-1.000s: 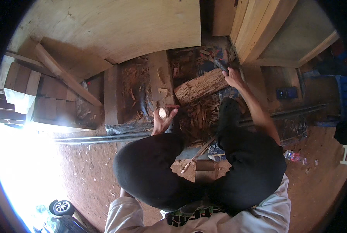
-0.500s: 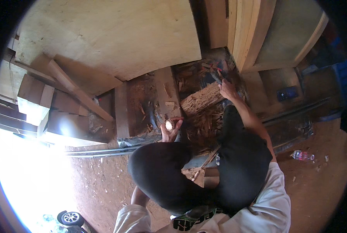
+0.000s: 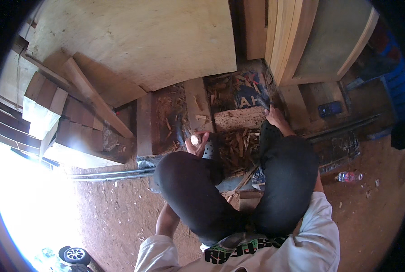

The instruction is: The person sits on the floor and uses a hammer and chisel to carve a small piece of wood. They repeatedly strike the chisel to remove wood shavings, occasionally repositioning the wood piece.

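Observation:
A rough-hewn wooden block lies crosswise in front of my feet, its upper face pale and chipped. My left hand is closed around a round, pale-ended wooden piece, seen end-on; the rest of it is hidden. That hand is beside my left clog, near the block's left end. At the block's right end my right hand is closed on a dark tool, blurred, whose kind I cannot make out. Wood chips are heaped between my feet.
A flat beam runs away from me left of the block. A large plywood sheet stands at the back, with a framed wooden panel to its right. A phone-like dark device and a plastic bottle lie at the right.
The block now lies more level across the view, where before it slanted up to the right. My right hand and its tool have come lower, toward me. My left hand keeps its hold.

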{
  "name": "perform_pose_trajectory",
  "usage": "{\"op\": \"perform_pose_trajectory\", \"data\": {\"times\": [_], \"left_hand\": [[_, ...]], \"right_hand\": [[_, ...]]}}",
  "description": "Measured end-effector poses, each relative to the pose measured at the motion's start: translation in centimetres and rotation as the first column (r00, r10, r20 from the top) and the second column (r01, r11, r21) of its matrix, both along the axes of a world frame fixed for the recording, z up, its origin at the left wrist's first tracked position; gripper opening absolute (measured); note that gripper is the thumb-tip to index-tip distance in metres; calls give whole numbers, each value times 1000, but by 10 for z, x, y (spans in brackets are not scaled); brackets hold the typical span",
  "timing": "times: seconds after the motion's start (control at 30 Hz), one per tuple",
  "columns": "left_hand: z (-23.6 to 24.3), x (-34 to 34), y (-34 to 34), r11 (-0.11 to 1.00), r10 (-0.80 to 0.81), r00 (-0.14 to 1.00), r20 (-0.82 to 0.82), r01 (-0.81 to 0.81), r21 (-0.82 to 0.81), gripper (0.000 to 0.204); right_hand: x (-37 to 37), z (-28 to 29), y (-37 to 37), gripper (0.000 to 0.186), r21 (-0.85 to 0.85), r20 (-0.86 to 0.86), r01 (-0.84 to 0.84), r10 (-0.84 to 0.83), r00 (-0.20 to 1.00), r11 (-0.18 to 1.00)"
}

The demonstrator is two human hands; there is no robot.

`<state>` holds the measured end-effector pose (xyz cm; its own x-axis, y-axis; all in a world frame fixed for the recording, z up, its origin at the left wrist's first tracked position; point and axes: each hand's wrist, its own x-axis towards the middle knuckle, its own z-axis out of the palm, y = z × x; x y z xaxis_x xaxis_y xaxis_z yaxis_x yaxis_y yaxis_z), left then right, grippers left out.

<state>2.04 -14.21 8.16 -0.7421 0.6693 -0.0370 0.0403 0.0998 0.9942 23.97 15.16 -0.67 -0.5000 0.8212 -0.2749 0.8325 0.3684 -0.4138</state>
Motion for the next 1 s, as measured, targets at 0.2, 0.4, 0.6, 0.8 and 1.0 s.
{"op": "perform_pose_trajectory", "data": {"times": [0.2, 0.4, 0.6, 0.8, 1.0], "left_hand": [[5, -16, 23, 983, -99, 949, -300, 46, -177, 20], [-5, -32, 90, 998, -58, 988, -141, 54, -33, 29], [2, -38, 137, 971, -139, 949, -282, 73, -230, 39], [3, -34, 143, 988, -80, 967, -244, 44, -151, 38], [0, -36, 141, 994, -105, 983, -151, 109, 18, 30]], "right_hand": [[10, -20, -4, 54, 136, -85, 59, -48, 995, 989], [16, -23, -10, 54, 125, -75, 96, -87, 993, 987], [16, -13, -16, 54, 76, -79, 93, -87, 993, 993], [15, -8, -21, 54, 70, -56, 122, -118, 991, 990], [15, -9, -20, 54, 107, -75, 104, -96, 993, 989]]}}
